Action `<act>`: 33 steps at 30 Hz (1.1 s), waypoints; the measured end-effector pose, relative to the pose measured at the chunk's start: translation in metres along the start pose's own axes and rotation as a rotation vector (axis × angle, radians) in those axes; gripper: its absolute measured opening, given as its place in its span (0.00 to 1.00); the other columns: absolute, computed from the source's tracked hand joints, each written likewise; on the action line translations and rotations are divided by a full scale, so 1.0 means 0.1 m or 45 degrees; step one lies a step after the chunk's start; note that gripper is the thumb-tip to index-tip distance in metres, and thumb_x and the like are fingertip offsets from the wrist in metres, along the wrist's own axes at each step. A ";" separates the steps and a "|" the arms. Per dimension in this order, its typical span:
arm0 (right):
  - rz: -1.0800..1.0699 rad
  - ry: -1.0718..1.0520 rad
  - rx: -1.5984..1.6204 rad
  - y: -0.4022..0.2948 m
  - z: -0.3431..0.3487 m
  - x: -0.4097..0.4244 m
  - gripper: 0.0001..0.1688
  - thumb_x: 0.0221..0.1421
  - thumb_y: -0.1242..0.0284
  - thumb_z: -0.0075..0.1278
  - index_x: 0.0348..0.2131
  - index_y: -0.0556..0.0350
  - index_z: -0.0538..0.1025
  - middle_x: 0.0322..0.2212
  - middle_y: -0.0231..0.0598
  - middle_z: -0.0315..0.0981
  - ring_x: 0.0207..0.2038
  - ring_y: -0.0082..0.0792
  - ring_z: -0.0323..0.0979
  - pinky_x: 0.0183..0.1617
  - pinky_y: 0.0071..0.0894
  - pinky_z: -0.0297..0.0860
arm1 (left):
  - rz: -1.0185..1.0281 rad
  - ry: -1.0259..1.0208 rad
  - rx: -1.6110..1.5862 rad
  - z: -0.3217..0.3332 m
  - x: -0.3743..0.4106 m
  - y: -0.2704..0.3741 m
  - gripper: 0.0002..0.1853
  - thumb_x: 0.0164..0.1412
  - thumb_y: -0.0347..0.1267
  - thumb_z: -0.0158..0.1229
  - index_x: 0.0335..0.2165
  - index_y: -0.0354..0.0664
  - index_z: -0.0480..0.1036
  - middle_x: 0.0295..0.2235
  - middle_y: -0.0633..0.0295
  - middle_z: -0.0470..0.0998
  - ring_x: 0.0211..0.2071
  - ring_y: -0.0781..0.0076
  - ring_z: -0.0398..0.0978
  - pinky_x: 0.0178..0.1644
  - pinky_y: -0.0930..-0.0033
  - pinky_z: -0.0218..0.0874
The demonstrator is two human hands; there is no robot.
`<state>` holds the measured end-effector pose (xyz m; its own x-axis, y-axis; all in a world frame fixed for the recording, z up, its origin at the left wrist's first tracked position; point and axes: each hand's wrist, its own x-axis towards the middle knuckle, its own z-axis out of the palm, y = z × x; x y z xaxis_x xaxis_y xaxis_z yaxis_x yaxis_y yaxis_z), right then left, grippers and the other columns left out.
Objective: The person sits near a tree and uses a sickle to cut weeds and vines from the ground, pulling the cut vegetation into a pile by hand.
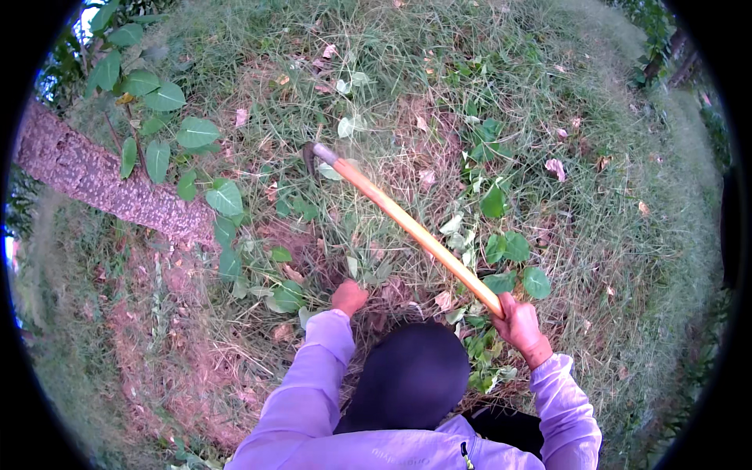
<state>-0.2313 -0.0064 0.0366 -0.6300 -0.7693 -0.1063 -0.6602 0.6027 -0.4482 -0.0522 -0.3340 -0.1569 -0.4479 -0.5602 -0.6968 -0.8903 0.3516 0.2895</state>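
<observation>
My right hand (520, 326) grips the lower end of a long wooden handle (411, 226). The handle slants up and to the left, ending in a grey metal socket (325, 154). From there a dark curved blade (309, 160), like a sickle's, bends down into the grass. My left hand (351, 296) is low among grass and stems near my knee, its fingers turned away from view. Whether it holds any stems cannot be made out. Broad green leaves (286, 296) lie just left of it.
A tree trunk (117, 176) with rough bark leans in from the left, with leafy shoots (197, 132) beside it. My bent knee (411, 376) in dark cloth is between my arms. Dry grass, fallen leaves (554, 169) and green-leaved plants (508, 247) cover the ground.
</observation>
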 end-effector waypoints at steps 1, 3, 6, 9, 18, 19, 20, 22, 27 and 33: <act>-0.063 -0.039 -0.045 -0.08 0.04 0.33 0.18 0.39 0.73 0.57 0.31 0.54 0.65 0.19 0.48 0.70 0.22 0.53 0.71 0.25 0.47 0.67 | 0.014 0.059 0.023 -0.13 -0.09 -0.03 0.33 0.46 0.46 0.57 0.46 0.33 0.67 0.36 0.44 0.77 0.40 0.48 0.74 0.46 0.57 0.64; -0.202 0.037 -0.105 -0.26 0.29 0.92 0.14 0.43 0.72 0.53 0.30 0.54 0.65 0.19 0.47 0.71 0.22 0.50 0.72 0.26 0.46 0.69 | 0.049 0.137 0.087 -0.41 -0.24 -0.26 0.25 0.48 0.46 0.55 0.38 0.37 0.71 0.38 0.43 0.75 0.42 0.47 0.73 0.47 0.57 0.64; -0.140 -0.028 -0.312 -0.46 0.52 1.52 0.06 0.51 0.74 0.45 0.32 0.54 0.67 0.22 0.46 0.74 0.24 0.46 0.75 0.27 0.43 0.71 | 0.043 0.270 0.288 -0.98 -0.41 -0.55 0.25 0.51 0.46 0.53 0.41 0.39 0.71 0.35 0.47 0.77 0.39 0.47 0.74 0.43 0.54 0.65; 0.005 -0.038 -0.395 -0.04 0.61 1.44 0.06 0.51 0.73 0.46 0.32 0.55 0.68 0.22 0.44 0.74 0.24 0.44 0.75 0.27 0.42 0.72 | 0.109 0.383 0.398 -1.58 -0.65 -0.69 0.24 0.51 0.47 0.53 0.41 0.42 0.71 0.33 0.47 0.77 0.36 0.47 0.75 0.39 0.56 0.66; 0.228 -0.129 -0.540 0.72 -0.41 -1.50 0.13 0.41 0.74 0.52 0.29 0.55 0.66 0.16 0.45 0.69 0.18 0.47 0.71 0.21 0.43 0.69 | 0.364 0.097 0.721 -0.99 -1.74 -1.19 0.16 0.47 0.35 0.55 0.35 0.38 0.64 0.26 0.51 0.76 0.30 0.52 0.76 0.32 0.53 0.67; 0.227 -0.146 -0.533 0.74 -0.43 -1.66 0.14 0.39 0.74 0.53 0.29 0.55 0.66 0.16 0.46 0.68 0.18 0.47 0.71 0.21 0.43 0.68 | 0.380 0.059 0.739 -0.95 -1.75 -1.20 0.15 0.48 0.34 0.54 0.35 0.38 0.64 0.26 0.51 0.76 0.30 0.52 0.76 0.32 0.53 0.67; 0.227 -0.133 -0.509 0.75 -0.40 -1.75 0.15 0.36 0.75 0.54 0.29 0.54 0.67 0.17 0.45 0.69 0.18 0.48 0.71 0.22 0.44 0.68 | 0.395 0.020 0.755 -0.91 -1.77 -1.21 0.14 0.48 0.33 0.54 0.35 0.38 0.64 0.27 0.51 0.77 0.30 0.52 0.77 0.32 0.54 0.67; 0.213 -0.163 -0.445 0.62 -0.37 -1.56 0.16 0.36 0.75 0.54 0.29 0.54 0.67 0.18 0.45 0.69 0.19 0.49 0.71 0.23 0.45 0.68 | 0.375 -0.072 0.879 -0.85 -1.75 -1.14 0.12 0.49 0.30 0.51 0.34 0.37 0.64 0.28 0.50 0.77 0.31 0.52 0.77 0.32 0.54 0.67; -0.021 -0.190 -0.098 -0.04 0.15 -0.33 0.18 0.39 0.72 0.55 0.31 0.56 0.65 0.16 0.48 0.70 0.21 0.52 0.71 0.26 0.47 0.69 | 0.411 -0.091 0.919 -0.90 -1.80 -1.11 0.12 0.50 0.28 0.50 0.35 0.35 0.65 0.28 0.49 0.77 0.31 0.52 0.77 0.33 0.55 0.68; -0.200 -0.069 -0.315 -0.51 0.85 0.73 0.06 0.49 0.74 0.45 0.30 0.54 0.68 0.22 0.43 0.74 0.24 0.43 0.75 0.28 0.41 0.72 | 0.322 -0.070 1.126 -1.23 -2.01 -1.38 0.14 0.48 0.30 0.53 0.35 0.35 0.66 0.28 0.52 0.77 0.31 0.55 0.77 0.32 0.59 0.68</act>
<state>-0.2087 -0.1116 -0.0236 -0.4937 -0.8635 -0.1027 -0.8319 0.5034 -0.2336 0.1510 -0.3620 0.0238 -0.5960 -0.3603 -0.7176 -0.3689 0.9167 -0.1538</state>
